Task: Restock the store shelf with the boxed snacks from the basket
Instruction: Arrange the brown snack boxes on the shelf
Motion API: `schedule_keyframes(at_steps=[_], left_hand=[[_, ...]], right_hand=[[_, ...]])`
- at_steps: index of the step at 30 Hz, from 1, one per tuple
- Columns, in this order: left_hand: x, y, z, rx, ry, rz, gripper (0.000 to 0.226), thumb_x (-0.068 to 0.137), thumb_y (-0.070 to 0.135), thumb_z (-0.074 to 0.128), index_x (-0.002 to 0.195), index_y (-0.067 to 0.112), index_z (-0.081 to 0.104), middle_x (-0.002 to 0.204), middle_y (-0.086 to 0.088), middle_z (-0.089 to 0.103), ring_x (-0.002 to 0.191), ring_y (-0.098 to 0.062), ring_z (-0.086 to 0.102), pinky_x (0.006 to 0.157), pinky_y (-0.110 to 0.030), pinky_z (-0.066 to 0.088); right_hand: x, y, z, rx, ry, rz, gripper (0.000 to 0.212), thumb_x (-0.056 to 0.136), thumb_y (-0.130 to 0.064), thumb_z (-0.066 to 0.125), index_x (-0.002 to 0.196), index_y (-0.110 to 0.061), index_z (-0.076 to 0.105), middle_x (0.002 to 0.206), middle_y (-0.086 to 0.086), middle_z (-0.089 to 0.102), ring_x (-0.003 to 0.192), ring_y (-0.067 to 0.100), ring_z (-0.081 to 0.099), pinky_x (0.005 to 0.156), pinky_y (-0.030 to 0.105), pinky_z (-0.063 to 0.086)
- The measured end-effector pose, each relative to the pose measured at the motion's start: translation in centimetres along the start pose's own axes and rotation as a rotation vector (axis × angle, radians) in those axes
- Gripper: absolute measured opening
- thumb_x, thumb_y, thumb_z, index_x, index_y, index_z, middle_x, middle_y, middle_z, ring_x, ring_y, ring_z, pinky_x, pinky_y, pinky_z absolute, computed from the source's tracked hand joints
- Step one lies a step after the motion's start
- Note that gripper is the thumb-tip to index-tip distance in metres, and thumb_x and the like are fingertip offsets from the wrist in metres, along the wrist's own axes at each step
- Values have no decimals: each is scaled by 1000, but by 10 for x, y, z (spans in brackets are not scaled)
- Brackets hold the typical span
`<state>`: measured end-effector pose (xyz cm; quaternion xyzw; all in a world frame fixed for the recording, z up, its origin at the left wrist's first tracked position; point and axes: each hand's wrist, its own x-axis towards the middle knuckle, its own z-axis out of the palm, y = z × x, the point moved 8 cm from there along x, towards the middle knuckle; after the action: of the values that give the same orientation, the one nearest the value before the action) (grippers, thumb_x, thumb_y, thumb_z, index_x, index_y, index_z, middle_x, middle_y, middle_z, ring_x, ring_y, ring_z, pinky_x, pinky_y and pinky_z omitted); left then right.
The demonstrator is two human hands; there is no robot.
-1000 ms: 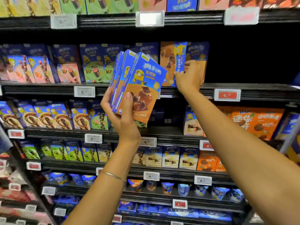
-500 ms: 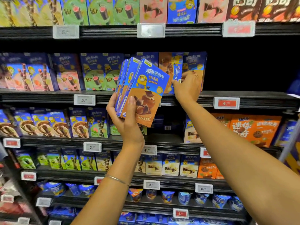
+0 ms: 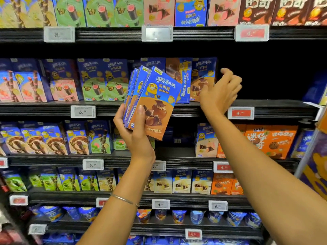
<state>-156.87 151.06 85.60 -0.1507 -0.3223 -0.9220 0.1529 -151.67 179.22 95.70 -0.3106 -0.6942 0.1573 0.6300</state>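
Nearest to you, your left hand (image 3: 136, 137) is gripping a fanned stack of boxes (image 3: 154, 103). I am counting three blue-and-orange chocolate cartons, with your thumb lying across the front one and your fingers wrapping round the far side. The stack is tilting to the right and hanging in the air in front of the shelf (image 3: 269, 105), touching nothing on it. A little farther out, your right hand (image 3: 219, 93) is hovering at the shelf's front edge with its fingers (image 3: 228, 73) loosely spread and holding nothing. Its palm is lying just beside the upright chocolate box (image 3: 203, 71) that is ending the row, though I cannot tell whether it is touching. Left of that, a sideways box (image 3: 177, 76) of the same flavour is sitting with its print turned on end, so it is probably needing straightening. Beyond your right hand a dark gap (image 3: 274, 76) is running off to the right above the red price tag (image 3: 241, 113), and that is where the work is waiting. By my reading you are partway through: a couple of boxes are standing in this facing, three are waiting in your hand, and the gap is looking wide enough for more than those. The basket is not showing, so I cannot say how much stock is lying in it.
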Motion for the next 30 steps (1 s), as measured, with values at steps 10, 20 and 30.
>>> schedule_keyframes(at_steps=[10, 20, 30], left_hand=[[-6, -8, 15, 6, 8, -20, 73, 75, 46, 81, 137, 23, 51, 128, -2, 68, 109, -16, 73, 80, -27, 59], [-10, -21, 25, 20, 43, -31, 62, 84, 39, 79, 137, 23, 52, 128, -2, 68, 106, -14, 74, 78, -26, 59], [-21, -27, 48, 23, 27, -67, 62, 84, 36, 79, 138, 24, 50, 132, -2, 66, 118, -22, 71, 91, -36, 61]], right_hand=[[21, 36, 58, -88, -514, 52, 51, 89, -32, 74, 128, -13, 47, 129, 15, 57, 111, 37, 60, 72, 37, 38], [28, 44, 80, -120, -563, 52, 52, 90, -32, 73, 131, -12, 48, 133, 16, 52, 113, 38, 59, 73, 38, 40], [-47, -16, 7, 832, -740, 256, 38, 93, -59, 58, 99, -22, 60, 95, -8, 73, 88, 2, 71, 69, 21, 57]])
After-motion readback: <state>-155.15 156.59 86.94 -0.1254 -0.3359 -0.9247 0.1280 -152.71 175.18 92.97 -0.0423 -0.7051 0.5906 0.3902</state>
